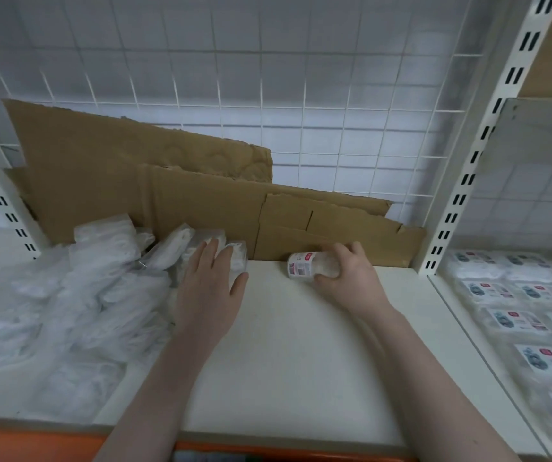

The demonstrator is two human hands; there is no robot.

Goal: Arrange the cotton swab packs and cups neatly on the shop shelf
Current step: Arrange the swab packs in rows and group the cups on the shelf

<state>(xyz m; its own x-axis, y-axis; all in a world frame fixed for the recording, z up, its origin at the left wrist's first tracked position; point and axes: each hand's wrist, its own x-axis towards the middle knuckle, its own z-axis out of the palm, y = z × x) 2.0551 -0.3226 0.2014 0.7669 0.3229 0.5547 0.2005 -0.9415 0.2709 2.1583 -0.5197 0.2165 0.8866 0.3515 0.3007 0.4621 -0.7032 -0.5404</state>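
Right hand [351, 278], grip curled round a cotton swab cup [311, 266] lying on its side, frame centre, on the shelf [284, 361] by the cardboard [154, 195]. Left hand [211, 285], fingers spread flat, presses the swab packs [78, 295] heaped lower left.

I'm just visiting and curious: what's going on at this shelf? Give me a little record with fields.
place: white shop shelf with a wire grid back
left hand: fingers straight, resting on the pile of clear swab packs
right hand: grip curled round a clear cup lying on its side
behind: torn cardboard sheets leaning on the grid
next bay, right: labelled packs in rows
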